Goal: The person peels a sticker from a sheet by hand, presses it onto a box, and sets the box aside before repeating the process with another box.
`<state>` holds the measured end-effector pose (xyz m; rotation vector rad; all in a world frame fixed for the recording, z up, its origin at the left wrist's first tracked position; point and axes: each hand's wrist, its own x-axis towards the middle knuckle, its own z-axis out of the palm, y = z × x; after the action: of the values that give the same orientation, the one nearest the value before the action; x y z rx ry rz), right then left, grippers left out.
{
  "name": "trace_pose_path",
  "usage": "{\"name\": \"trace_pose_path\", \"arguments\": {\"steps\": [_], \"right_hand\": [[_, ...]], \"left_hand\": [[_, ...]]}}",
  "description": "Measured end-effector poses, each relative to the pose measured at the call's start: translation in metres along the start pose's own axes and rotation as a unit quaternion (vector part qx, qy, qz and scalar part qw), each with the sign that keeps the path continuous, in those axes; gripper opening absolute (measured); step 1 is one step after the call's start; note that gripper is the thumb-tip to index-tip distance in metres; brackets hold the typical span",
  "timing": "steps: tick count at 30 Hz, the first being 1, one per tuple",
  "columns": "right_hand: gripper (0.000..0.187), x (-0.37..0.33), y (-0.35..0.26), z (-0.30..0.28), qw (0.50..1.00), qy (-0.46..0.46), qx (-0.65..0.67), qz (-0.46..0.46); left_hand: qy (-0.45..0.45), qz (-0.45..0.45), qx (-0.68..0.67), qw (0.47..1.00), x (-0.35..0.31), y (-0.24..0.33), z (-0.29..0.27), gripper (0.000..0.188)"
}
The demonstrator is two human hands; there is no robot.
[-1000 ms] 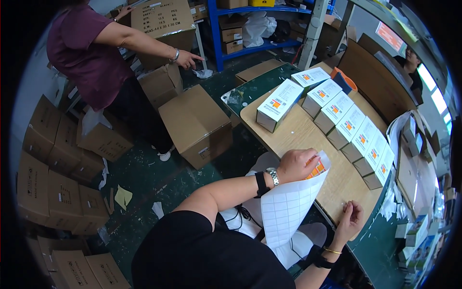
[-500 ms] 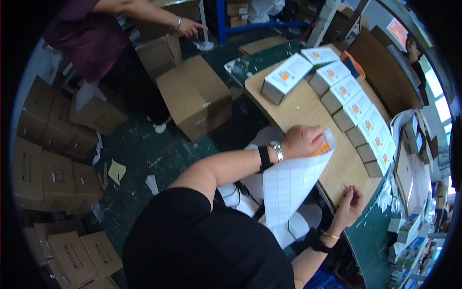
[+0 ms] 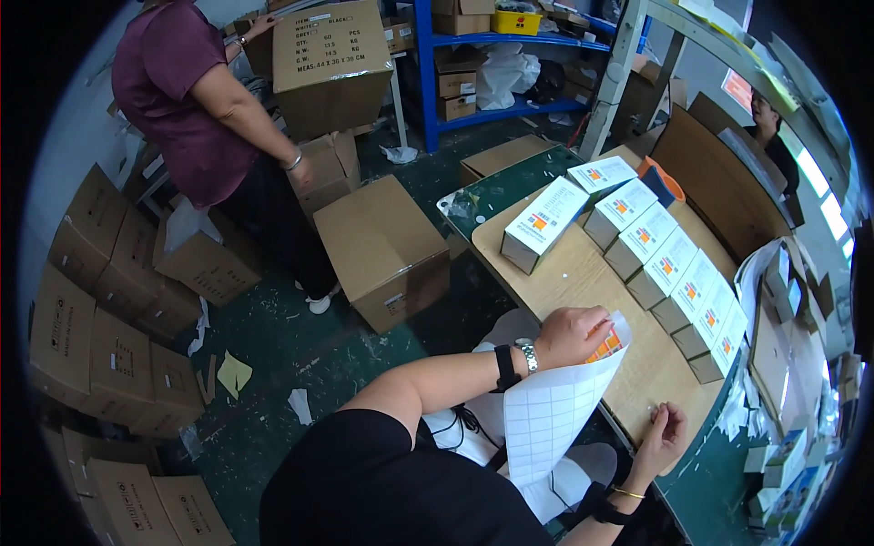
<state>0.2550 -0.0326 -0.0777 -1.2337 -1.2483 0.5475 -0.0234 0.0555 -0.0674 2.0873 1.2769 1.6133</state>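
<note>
Right of centre, the label sheet (image 3: 553, 414) hangs curved from your pinching left hand (image 3: 574, 338); likely light, floppy, easily creased, best held by its edge. Lower right, your right hand (image 3: 665, 439) curls; I cannot tell if it holds anything.

yellow tub (image 3: 515, 20) on blue shelving (image 3: 424, 86) | brown cartons (image 3: 118, 387) stacked at left | yellow paper scrap (image 3: 234, 375) on green floor (image 3: 264, 337)
</note>
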Motion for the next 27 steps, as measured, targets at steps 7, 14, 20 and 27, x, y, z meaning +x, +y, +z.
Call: {"name": "trace_pose_path", "arguments": {"steps": [7, 14, 20, 27], "right_hand": [[0.009, 0.0002, -0.0015, 0.0011, 1.0, -0.003, 0.015, 0.002], [0.011, -0.0011, -0.0008, 0.0008, 1.0, 0.005, 0.022, 0.008], [0.01, -0.0016, -0.0031, 0.0013, 1.0, 0.01, 0.025, 0.009], [0.011, -0.0033, -0.0022, -0.0006, 1.0, 0.004, 0.019, 0.01]], "left_hand": [[-0.015, -0.006, 0.013, 1.0, 0.0003, -0.0019, 0.0006, 0.015], [-0.014, 0.007, 0.023, 1.0, -0.0003, -0.0041, 0.0021, 0.016], [-0.001, 0.008, 0.017, 1.0, 0.0002, -0.0027, 0.0043, 0.018], [-0.012, 0.007, 0.032, 0.999, -0.0018, -0.0054, 0.0038, 0.015]]}}
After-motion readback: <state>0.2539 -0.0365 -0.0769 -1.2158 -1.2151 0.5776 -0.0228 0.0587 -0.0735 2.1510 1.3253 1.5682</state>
